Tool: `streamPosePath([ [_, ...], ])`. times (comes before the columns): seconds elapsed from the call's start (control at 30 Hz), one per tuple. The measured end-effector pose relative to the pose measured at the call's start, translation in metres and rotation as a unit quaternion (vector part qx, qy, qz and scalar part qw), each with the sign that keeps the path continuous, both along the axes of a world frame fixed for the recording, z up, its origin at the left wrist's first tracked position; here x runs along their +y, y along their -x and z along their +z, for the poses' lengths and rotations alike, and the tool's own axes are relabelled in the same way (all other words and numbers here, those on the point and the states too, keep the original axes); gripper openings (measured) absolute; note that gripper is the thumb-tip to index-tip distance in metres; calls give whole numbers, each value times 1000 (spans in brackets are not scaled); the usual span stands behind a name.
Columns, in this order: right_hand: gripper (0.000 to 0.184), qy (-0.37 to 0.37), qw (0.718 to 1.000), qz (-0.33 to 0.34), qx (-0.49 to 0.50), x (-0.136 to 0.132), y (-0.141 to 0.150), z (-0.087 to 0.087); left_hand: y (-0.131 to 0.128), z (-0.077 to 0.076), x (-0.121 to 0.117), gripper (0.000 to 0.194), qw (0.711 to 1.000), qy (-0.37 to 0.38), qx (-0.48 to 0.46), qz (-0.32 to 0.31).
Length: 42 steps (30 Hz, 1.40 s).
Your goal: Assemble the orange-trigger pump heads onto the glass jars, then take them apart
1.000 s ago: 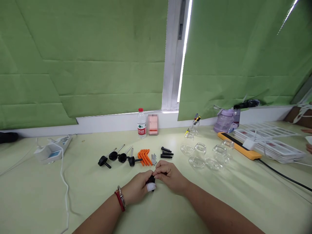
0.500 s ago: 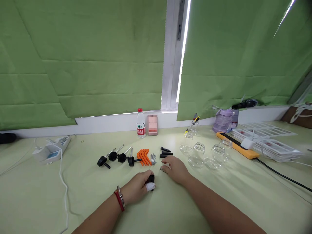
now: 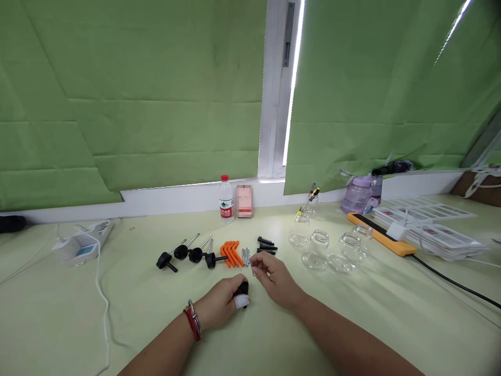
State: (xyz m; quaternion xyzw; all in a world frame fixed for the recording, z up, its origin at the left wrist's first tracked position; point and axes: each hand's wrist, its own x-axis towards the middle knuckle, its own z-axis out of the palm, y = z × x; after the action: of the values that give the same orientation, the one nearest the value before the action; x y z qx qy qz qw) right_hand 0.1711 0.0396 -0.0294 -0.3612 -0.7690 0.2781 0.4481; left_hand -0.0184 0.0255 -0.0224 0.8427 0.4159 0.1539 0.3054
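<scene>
My left hand, with white tape around one finger, is closed on a small black plastic part, mostly covered by the fingers. My right hand pinches a thin metal spring between thumb and fingertips, just above and to the right of the black part. Close to its fingertips lie several thin metal pins and several orange bent pieces. Behind the right hand are several black ridged shafts. Black round caps with metal rods lie in a row to the left.
Several clear glass jars stand on the right, one at the back holding screwdrivers. An orange power strip and stacked papers lie beyond them. A water bottle stands at the back; a white power strip with cable is at left.
My right hand has closed on the spring, lifted it from the table and shifted a little left. My left hand stays in place with the black part.
</scene>
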Motion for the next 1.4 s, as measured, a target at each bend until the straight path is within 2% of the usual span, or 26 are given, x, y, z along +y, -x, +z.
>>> streamPosePath([
  [0.13,14,45,995,40,79,-7,9,-2,0,-4,1,11,1000,-13,-4,-5],
  [0.4,11,70,994,64,54,-9,11,-4,0,-7,2,13,999,-6,-47,-25],
  [0.5,8,56,996,66,33,-9,11,-3,-1,-6,1,15,998,-4,-57,-27],
  [0.67,10,-12,995,96,-39,-6,7,-3,1,-7,3,11,998,2,-67,-17],
  [1.0,22,-22,990,94,-99,-1,4,-9,0,-8,1,18,988,53,-147,10],
  [1.07,21,-23,993,55,-100,7,-1,-12,2,-10,2,22,987,66,-143,29],
  [1.13,19,-20,995,-31,-89,19,-11,-15,4,-11,4,20,989,61,-125,56],
  [1.23,24,-3,982,-163,-98,40,-28,-21,9,-11,7,11,991,38,-99,87],
  [1.3,25,13,970,-201,-133,50,-38,-25,11,-10,9,9,991,30,-82,99],
  [1.4,25,41,959,-213,-182,57,-45,-30,13,-8,10,11,991,9,-50,121],
])
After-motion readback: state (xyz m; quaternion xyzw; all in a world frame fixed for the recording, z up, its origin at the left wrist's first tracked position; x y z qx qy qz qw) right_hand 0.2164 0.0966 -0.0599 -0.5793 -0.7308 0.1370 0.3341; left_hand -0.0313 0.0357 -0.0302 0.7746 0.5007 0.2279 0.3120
